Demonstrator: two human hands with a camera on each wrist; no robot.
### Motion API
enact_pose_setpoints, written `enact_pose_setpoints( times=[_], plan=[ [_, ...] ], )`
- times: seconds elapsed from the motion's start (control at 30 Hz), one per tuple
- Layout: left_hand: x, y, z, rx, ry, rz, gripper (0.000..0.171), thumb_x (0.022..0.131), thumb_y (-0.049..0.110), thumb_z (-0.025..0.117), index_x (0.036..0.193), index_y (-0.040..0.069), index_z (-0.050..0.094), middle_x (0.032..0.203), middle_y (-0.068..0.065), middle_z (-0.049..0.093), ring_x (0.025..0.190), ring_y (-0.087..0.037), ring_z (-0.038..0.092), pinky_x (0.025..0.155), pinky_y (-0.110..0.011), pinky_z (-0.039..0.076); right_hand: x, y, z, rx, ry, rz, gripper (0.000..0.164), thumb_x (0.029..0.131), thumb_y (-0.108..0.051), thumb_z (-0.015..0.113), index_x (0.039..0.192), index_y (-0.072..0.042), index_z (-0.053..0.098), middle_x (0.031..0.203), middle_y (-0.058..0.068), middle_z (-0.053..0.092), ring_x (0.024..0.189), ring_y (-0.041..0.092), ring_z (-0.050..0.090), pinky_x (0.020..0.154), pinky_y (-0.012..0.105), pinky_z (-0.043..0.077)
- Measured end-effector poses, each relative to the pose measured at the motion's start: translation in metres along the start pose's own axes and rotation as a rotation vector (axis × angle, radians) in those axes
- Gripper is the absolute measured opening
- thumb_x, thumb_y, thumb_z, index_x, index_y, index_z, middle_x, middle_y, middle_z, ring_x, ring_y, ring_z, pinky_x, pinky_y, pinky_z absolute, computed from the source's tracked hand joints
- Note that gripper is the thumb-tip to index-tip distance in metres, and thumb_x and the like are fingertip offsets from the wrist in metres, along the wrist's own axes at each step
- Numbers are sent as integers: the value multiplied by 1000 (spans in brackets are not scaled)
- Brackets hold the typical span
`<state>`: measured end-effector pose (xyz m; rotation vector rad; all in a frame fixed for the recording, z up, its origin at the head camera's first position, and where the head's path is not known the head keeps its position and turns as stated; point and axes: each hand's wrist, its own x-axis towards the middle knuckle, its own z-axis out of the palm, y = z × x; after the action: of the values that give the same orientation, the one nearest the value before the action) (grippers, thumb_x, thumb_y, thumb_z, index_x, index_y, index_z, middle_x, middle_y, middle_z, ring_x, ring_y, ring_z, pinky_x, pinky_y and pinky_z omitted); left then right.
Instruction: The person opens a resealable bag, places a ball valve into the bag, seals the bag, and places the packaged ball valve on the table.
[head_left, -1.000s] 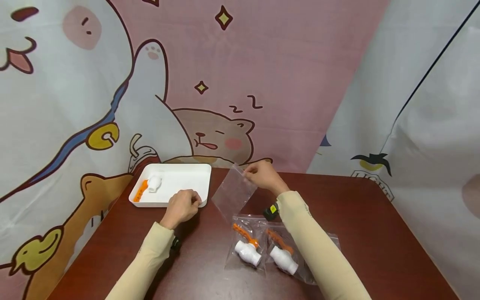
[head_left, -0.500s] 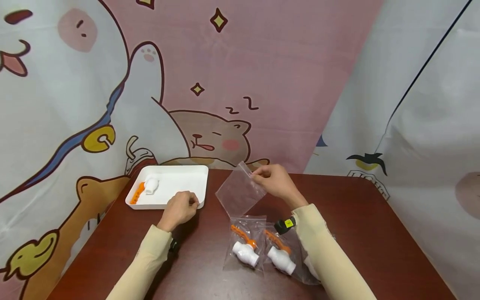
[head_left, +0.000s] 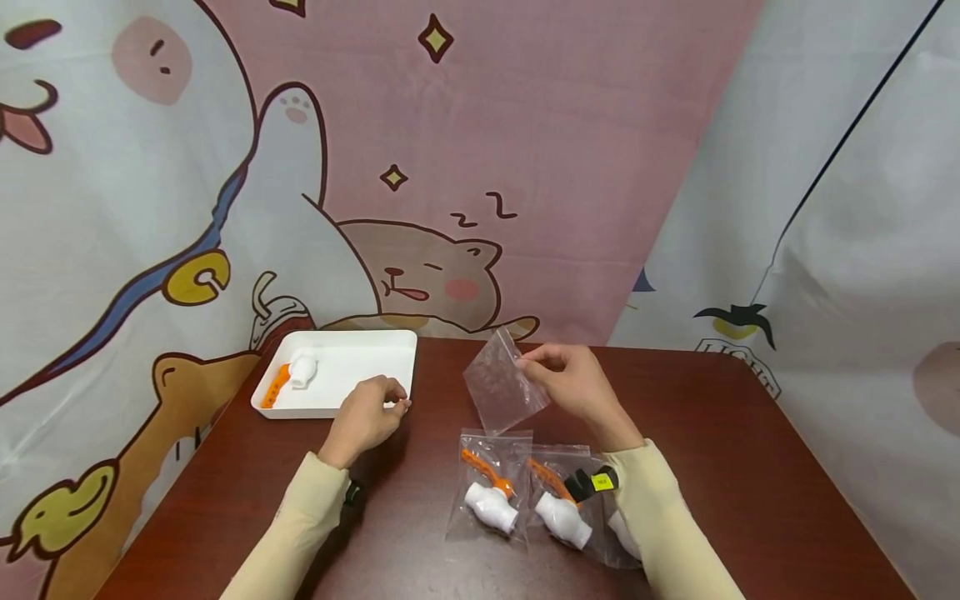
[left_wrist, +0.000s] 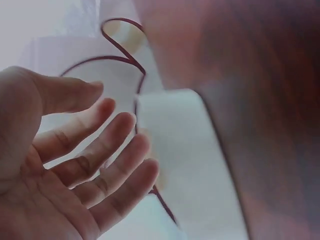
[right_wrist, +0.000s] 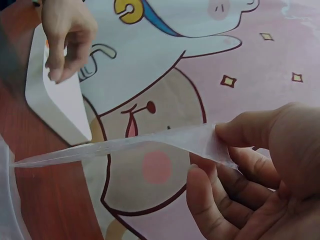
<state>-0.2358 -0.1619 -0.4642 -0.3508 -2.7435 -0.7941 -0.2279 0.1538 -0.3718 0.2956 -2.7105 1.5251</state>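
My right hand pinches the top edge of a clear zip bag between thumb and fingers, and the bag hangs above the table. In the right wrist view the bag appears flat and edge-on. My left hand is over the near right corner of the white tray; the left wrist view shows its fingers loosely bent with nothing between them. At the tray's left lies a white ball valve with an orange handle.
Two bagged valves, a left one and a right one, lie on the dark red table. Beside them, another white piece is partly hidden by my right sleeve. A printed cloth hangs behind the table.
My right hand has moved right and slightly nearer with the zip bag, which has swung along. My left hand stays by the tray corner, its thumb and fingertips slightly further apart.
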Motion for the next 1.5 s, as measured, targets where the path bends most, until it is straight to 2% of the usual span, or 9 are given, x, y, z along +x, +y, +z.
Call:
enact_pose_setpoints(
  times=[0.17,0.3,0.47,0.63,0.73,0.87,1.0,1.2,1.5],
  plan=[
    [-3,26,-5,-107,70,74,4,83,23,71,82,20,67,79,11,63,73,-13,61,67,-32,49,-13,-6,-1,11,23,45,10,85,-37,68,90,-30,72,67,6,58,54,20,47,46,31,40],
    [-7,51,-10,-238,68,104,4,86,27,68,85,24,68,80,14,63,69,-8,57,63,-27,49,-22,-10,1,6,32,44,8,86,-36,67,91,-32,72,63,6,56,52,19,45,44,31,38],
    [-13,79,-16,-376,27,117,11,89,36,63,92,27,68,87,17,65,75,-6,59,66,-24,49,-32,-12,6,-22,52,-6,8,85,-38,68,90,-33,72,62,3,57,59,20,50,49,31,41],
    [-15,102,-16,-552,-39,104,21,90,40,60,98,23,68,89,9,68,71,-9,62,63,-27,51,-40,-14,12,-10,80,-53,7,83,-37,70,89,-32,72,61,2,56,58,19,51,47,29,42],
    [-16,115,-17,-667,-92,68,23,91,38,60,100,19,68,90,0,69,71,-11,64,63,-28,53,-44,-16,15,20,78,-53,7,83,-37,71,88,-31,72,59,3,54,52,18,49,44,29,41],
    [-20,138,-31,-765,-160,40,21,94,26,58,102,8,67,89,-8,69,73,-13,66,68,-29,55,-52,-29,19,54,68,-42,9,84,-32,71,89,-24,72,55,5,51,46,17,47,41,29,41],
    [-21,151,-37,-793,-182,39,21,94,23,57,101,6,67,88,-7,69,75,-14,67,69,-29,56,-55,-30,24,53,84,-62,9,83,-33,71,87,-25,72,58,4,57,48,18,50,41,30,42],
    [-20,160,-33,-811,-142,25,19,93,24,59,94,7,68,85,-12,70,73,-23,69,65,-29,56,-52,-22,32,40,135,-86,4,82,-32,72,79,-30,70,65,-3,65,53,16,56,44,29,44],
    [-20,164,-37,-783,-140,38,19,95,22,56,91,9,69,82,-7,70,75,-30,68,62,-28,53,-52,-19,35,70,97,-84,8,79,-36,74,77,-29,71,73,-5,69,59,15,61,48,29,47]
  ],
)
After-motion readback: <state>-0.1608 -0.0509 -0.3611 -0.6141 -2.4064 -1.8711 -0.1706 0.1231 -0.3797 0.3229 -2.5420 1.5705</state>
